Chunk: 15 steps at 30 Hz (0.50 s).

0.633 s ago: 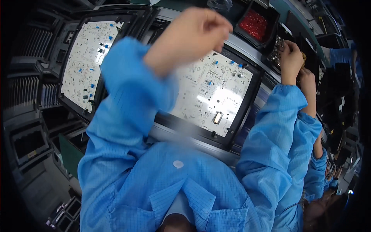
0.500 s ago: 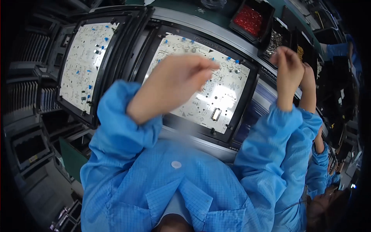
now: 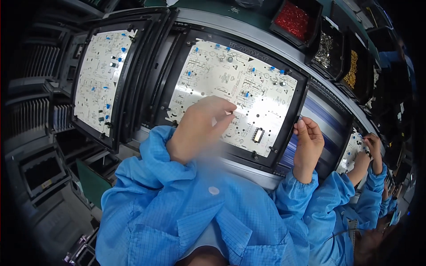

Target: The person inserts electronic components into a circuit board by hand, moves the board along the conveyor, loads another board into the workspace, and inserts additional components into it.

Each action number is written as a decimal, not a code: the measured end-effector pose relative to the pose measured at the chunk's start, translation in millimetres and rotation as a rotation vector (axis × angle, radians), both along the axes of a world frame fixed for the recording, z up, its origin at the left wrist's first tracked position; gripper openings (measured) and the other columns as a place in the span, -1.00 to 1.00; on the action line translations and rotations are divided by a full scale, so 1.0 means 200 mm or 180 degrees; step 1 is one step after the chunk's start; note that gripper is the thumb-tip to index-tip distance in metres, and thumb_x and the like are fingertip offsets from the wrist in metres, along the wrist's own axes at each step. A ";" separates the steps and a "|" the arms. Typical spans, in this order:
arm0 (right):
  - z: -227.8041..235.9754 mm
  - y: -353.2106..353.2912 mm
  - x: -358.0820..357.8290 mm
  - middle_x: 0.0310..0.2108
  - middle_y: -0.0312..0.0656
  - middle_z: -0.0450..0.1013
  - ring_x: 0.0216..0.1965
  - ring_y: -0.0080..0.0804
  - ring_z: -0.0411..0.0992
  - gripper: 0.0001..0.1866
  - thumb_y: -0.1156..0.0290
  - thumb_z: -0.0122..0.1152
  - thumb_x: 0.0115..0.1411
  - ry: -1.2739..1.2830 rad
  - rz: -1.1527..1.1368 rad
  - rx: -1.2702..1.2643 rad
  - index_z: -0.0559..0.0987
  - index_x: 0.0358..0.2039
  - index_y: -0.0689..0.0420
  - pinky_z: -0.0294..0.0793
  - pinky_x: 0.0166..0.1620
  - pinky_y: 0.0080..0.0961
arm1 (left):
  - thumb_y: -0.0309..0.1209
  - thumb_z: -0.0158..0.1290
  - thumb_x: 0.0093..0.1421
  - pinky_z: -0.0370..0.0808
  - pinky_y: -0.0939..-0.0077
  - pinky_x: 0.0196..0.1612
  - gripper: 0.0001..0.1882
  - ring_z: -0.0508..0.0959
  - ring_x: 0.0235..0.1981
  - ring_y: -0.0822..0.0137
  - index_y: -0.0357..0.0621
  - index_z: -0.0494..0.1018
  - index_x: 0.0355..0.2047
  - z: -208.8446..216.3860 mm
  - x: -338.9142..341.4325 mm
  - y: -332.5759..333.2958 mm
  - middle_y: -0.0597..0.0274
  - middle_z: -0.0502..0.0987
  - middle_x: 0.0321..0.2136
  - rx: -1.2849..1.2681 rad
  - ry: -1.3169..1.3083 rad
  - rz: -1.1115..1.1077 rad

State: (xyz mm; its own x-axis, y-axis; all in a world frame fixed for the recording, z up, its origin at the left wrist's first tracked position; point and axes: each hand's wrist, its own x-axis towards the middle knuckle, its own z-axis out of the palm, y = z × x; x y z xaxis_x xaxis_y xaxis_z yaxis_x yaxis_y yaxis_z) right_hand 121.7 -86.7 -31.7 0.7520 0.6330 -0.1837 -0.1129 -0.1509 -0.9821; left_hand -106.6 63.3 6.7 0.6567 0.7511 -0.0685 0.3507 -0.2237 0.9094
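A white circuit board [image 3: 213,75] with small blue parts and a few round cylindrical parts lies in a black frame [image 3: 284,128] in front of me. Over its lower left half hovers my left hand [image 3: 199,126], thumb and forefinger pinched together; any tiny part at the tips is too small to name. My right hand [image 3: 308,148] is just beyond the frame's right edge, its fingertips pressed together, and what they hold, if anything, I cannot make out. A dark, multi-pinned part with a pale top [image 3: 258,134] sits at the board's lower right.
To the left stands a second board [image 3: 95,73] in a black frame. Along the back right are black bins of red parts [image 3: 293,20], silvery parts [image 3: 324,48] and yellow parts [image 3: 352,71]. At far right a co-worker's hands [image 3: 361,166] work on another board [image 3: 348,153].
My right hand has come back from the silvery parts bin toward me, down beside the frame. My left hand has lowered over the board. The co-worker's hands have moved from the bins to their board.
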 end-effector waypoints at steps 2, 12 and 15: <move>-0.02 -0.01 0.02 -0.36 -0.26 0.47 -0.33 -0.58 0.41 -0.84 0.50 0.17 0.21 0.0915 -0.0126 0.0366 0.51 -0.21 0.27 0.40 -0.24 -0.70 | -0.61 0.12 0.09 0.46 0.62 -0.34 -0.74 0.47 -0.44 0.48 -0.24 0.51 -0.16 -0.01 0.01 0.00 0.18 0.53 -0.33 0.0445 -0.0125 -0.0065; 0.00 0.01 -0.01 -0.38 -0.23 0.46 -0.36 -0.54 0.40 -0.87 0.49 0.16 0.21 0.1241 0.0080 0.0547 0.50 -0.25 0.25 0.43 -0.19 -0.64 | -0.59 0.12 0.07 0.50 0.50 -0.29 -0.78 0.52 -0.38 0.26 -0.20 0.50 -0.23 -0.07 0.10 -0.04 0.16 0.47 -0.31 0.0622 0.0082 -0.0140; 0.01 0.01 -0.02 -0.38 -0.23 0.45 -0.36 -0.54 0.39 -0.88 0.49 0.14 0.22 0.1272 0.0075 0.0610 0.50 -0.25 0.26 0.41 -0.21 -0.65 | -0.59 0.12 0.04 0.50 0.41 -0.21 -0.79 0.51 -0.28 0.17 -0.19 0.50 -0.26 -0.10 0.11 -0.03 0.15 0.47 -0.30 0.1046 0.0008 -0.0309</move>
State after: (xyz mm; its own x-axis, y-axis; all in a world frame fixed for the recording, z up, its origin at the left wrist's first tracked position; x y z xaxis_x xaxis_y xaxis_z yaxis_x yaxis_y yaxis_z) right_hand 118.2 -84.4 -30.5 0.6306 0.7002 -0.3348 -0.4882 0.0225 -0.8725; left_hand -84.3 57.1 -14.1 0.7262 0.6673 0.1652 0.3156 -0.5371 0.7823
